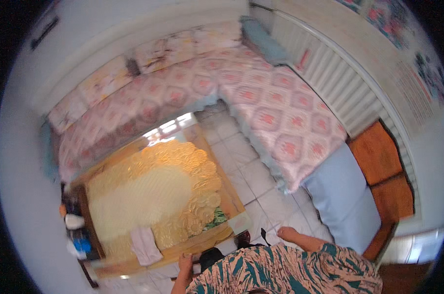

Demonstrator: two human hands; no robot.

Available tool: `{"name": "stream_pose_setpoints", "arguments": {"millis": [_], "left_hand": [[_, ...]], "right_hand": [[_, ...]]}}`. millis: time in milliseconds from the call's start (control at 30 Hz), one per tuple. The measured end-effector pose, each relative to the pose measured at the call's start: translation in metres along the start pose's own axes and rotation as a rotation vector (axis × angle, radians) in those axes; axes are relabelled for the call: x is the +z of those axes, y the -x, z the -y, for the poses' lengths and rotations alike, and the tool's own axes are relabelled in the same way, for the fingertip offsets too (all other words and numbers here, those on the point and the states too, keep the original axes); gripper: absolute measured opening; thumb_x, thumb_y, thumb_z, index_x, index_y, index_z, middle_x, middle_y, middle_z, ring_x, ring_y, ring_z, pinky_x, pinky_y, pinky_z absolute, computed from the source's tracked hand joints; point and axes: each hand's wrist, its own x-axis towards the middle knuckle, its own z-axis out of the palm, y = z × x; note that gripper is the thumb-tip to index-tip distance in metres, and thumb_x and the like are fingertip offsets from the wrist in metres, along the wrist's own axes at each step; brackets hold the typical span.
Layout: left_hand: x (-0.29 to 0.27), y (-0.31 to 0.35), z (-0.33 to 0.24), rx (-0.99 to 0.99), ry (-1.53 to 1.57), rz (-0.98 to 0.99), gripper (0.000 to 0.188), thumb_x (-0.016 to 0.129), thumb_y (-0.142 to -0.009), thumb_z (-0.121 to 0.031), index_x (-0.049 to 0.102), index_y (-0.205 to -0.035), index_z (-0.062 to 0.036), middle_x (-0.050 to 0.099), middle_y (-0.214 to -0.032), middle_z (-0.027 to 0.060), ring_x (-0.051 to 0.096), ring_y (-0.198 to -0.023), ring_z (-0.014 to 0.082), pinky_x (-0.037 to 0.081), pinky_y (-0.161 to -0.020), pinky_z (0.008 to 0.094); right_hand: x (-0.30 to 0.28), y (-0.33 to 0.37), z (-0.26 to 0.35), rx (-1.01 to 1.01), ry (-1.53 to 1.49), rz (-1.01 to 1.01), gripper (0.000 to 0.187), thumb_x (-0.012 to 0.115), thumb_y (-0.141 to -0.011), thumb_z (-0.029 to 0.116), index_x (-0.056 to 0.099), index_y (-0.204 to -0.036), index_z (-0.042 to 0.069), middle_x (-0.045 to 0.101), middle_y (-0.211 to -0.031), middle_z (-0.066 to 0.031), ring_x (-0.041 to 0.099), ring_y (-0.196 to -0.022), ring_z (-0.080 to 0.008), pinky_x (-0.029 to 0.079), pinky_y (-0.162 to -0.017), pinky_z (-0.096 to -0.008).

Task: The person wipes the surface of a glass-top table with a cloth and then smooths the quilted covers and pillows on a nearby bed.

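My left hand (185, 261) is low in the head view, beside the near edge of a low table (100, 268). Its fingers are small and blurred, and nothing distinct shows in them. A folded pale pink cloth (146, 246) lies on the table, to the left of that hand. My right hand (287, 234) hangs over the tiled floor, in front of my patterned shirt. Its fingers are smeared, so I cannot tell whether they are curled round anything. A small black object (265, 237), too blurred to name, shows just left of it.
A gold floral cover (202, 169) spreads over the table. An L-shaped sofa (266, 112) with a pink patterned cover runs behind and right, with a light blue seat section (344, 196) and orange-brown cushions (376, 149). A white radiator (330, 63) lines the right wall. Floor tiles (241, 166) separate table and sofa.
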Motion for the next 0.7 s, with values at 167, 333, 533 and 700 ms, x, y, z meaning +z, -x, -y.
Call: {"name": "stream_pose_setpoints", "arguments": {"millis": [167, 333, 533, 700], "left_hand": [[-0.076, -0.065, 0.080, 0.174, -0.653, -0.121, 0.059, 0.061, -0.084, -0.042, 0.054, -0.128, -0.0034, 0.049, -0.136, 0.0197, 0.038, -0.130, 0.0388, 0.025, -0.111, 0.0497], [-0.116, -0.077, 0.079, 0.137, -0.310, 0.229, 0.048, 0.065, -0.080, -0.043, 0.064, -0.118, -0.0137, 0.047, -0.138, 0.0186, 0.029, -0.133, 0.0447, 0.019, -0.113, 0.0486], [-0.132, -0.104, 0.107, 0.107, -0.341, 0.152, 0.048, 0.070, -0.074, -0.038, 0.065, -0.118, -0.0175, 0.045, -0.138, 0.0224, 0.027, -0.134, 0.0436, 0.014, -0.116, 0.0438], [-0.135, -0.071, 0.079, 0.057, -0.238, -0.007, 0.057, 0.073, -0.070, -0.034, 0.062, -0.120, -0.0090, 0.029, -0.144, 0.0318, 0.028, -0.134, 0.0456, 0.027, -0.112, 0.0444]], "right_hand": [[-0.028, -0.034, 0.089, 0.298, -0.371, 0.108, 0.039, 0.055, -0.083, 0.039, 0.067, -0.101, 0.006, 0.067, -0.097, -0.0186, 0.064, -0.092, -0.0356, 0.050, -0.080, -0.0453], [0.022, -0.001, 0.122, 0.421, -0.510, 0.031, 0.041, 0.057, -0.084, 0.040, 0.064, -0.110, 0.009, 0.067, -0.101, -0.0164, 0.064, -0.094, -0.0340, 0.049, -0.083, -0.0429], [0.053, -0.011, 0.164, 0.456, -0.556, 0.062, 0.040, 0.059, -0.088, 0.037, 0.063, -0.112, 0.005, 0.069, -0.091, -0.0129, 0.067, -0.085, -0.0236, 0.051, -0.077, -0.0348], [0.056, -0.017, 0.178, 0.451, -0.759, 0.154, 0.043, 0.058, -0.086, 0.040, 0.064, -0.112, 0.006, 0.068, -0.102, -0.0160, 0.063, -0.098, -0.0321, 0.049, -0.086, -0.0389]]}}
